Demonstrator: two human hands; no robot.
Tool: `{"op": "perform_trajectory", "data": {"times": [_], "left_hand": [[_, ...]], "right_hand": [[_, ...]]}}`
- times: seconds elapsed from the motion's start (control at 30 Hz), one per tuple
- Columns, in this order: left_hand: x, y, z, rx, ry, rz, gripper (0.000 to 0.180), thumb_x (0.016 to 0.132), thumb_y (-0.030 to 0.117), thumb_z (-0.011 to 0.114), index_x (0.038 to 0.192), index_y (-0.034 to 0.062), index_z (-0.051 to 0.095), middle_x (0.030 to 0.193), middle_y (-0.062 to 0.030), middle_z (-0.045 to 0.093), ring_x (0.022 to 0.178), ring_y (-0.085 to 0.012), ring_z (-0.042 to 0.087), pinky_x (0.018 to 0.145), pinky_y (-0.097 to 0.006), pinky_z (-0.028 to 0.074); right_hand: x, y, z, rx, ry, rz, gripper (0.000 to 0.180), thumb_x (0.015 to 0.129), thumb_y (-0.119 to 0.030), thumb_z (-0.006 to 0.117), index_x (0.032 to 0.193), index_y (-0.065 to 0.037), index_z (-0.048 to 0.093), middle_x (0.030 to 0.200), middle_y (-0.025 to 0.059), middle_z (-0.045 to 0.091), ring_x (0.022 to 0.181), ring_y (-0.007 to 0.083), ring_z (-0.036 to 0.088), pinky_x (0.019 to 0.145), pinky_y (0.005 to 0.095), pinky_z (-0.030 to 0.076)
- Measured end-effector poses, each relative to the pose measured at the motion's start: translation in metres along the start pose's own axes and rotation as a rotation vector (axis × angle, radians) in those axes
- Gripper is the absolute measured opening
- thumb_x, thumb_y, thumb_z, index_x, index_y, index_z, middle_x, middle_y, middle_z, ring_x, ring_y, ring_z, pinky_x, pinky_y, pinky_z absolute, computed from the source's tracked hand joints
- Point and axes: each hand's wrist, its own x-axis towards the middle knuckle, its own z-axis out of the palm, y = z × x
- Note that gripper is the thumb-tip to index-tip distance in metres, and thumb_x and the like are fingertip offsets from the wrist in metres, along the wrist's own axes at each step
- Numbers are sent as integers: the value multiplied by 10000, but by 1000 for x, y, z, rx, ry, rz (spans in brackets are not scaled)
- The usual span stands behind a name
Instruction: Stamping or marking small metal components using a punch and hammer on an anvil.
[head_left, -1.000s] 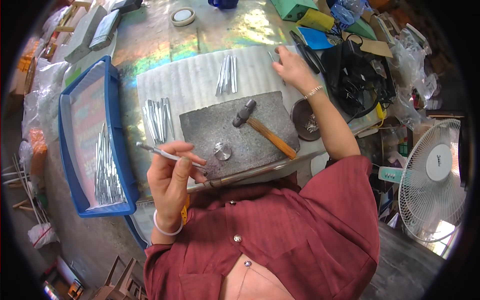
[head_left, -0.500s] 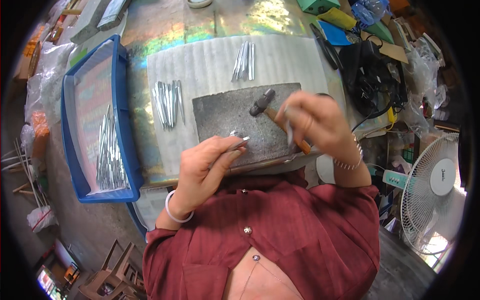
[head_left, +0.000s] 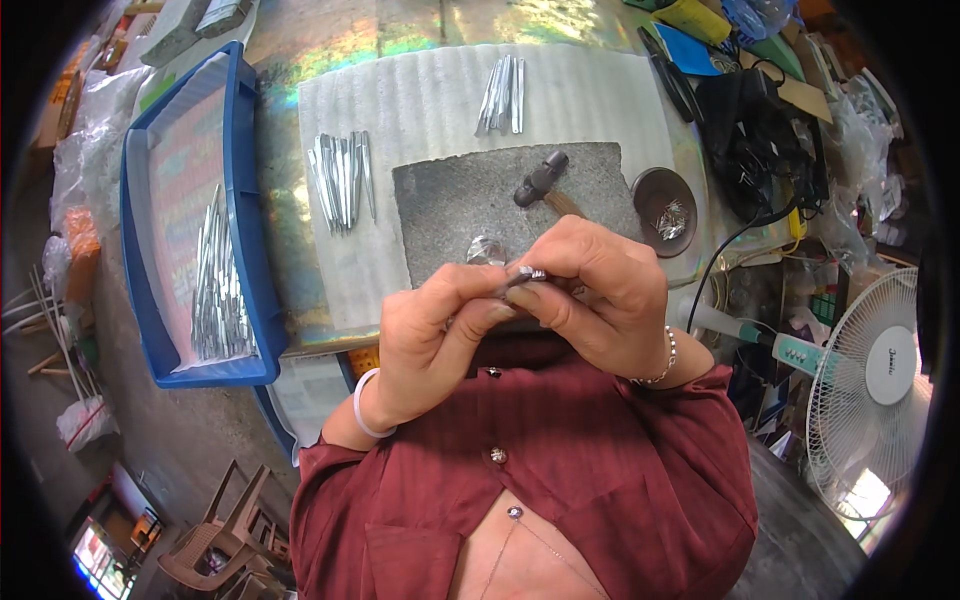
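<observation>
Above the near edge of a grey stone slab (head_left: 435,205), my left hand (head_left: 440,315) and my right hand (head_left: 605,290) meet fingertip to fingertip. Both are closed in a pinch around a small silvery metal piece (head_left: 535,272), partly covered by the fingers, so its full shape is hidden. A hammer (head_left: 540,180) with a dark head lies on the slab; my right hand covers the lower part of its wooden handle. Just beyond my left fingers, a small shiny bit (head_left: 486,250) rests on the slab.
A brown bowl (head_left: 640,190) holding small silvery bits stands right of the slab. Slim metal rods (head_left: 342,180) lie left on a white foam sheet (head_left: 430,90), with another bunch (head_left: 502,95) behind. Farther left, a blue tray (head_left: 250,200) holds more rods. A fan (head_left: 870,370) stands right.
My right hand has come left from over the hammer handle to meet my left hand at the metal piece. The bowl, largely hidden before, now shows.
</observation>
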Motion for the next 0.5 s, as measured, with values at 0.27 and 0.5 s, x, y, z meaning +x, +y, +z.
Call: {"op": "perform_trajectory", "data": {"times": [0.27, 0.5], "left_hand": [[1, 2, -3, -63, -72, -25, 157, 865, -2, 621, 1019, -19, 594, 819, -87, 680, 726, -144, 668, 626, -234, 511], [-1, -1, -1, -64, -76, -57, 163, 860, -2, 629, 1018, -20, 593, 802, -87, 678, 694, -127, 657, 594, -231, 504]], "right_hand": [[-5, -5, 5, 54, 29, 57, 160, 831, -2, 668, 976, 45, 620, 769, 96, 623, 528, 61, 547, 464, 188, 412], [-3, -7, 5, 9, 37, 42, 156, 823, 7, 670, 965, 42, 616, 713, 73, 619, 513, 66, 554, 451, 184, 408]]}}
